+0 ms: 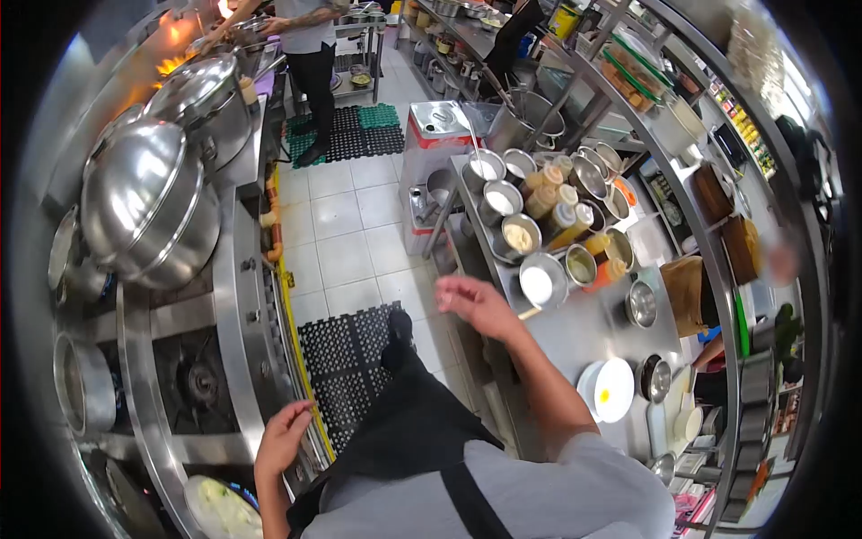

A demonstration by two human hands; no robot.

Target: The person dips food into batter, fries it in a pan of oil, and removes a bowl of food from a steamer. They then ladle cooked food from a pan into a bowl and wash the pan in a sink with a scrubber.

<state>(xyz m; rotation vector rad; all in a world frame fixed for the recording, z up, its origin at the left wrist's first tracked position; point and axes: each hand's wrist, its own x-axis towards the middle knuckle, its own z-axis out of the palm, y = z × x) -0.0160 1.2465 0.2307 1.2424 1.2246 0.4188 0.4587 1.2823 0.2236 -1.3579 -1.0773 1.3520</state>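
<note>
While right fingers (456, 285) curl, round steel container (558, 278) nearby.

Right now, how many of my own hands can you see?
2: your left hand is by the front of the gas stove, and your right hand is by the edge of the stainless-steel counter. Neither is hidden.

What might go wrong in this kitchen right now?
The right hand might bump the nearby metal bowl and spill what's inside. The shoe at the edge of the black mat could catch and cause a trip. The flames might burn the other person near them.
</note>
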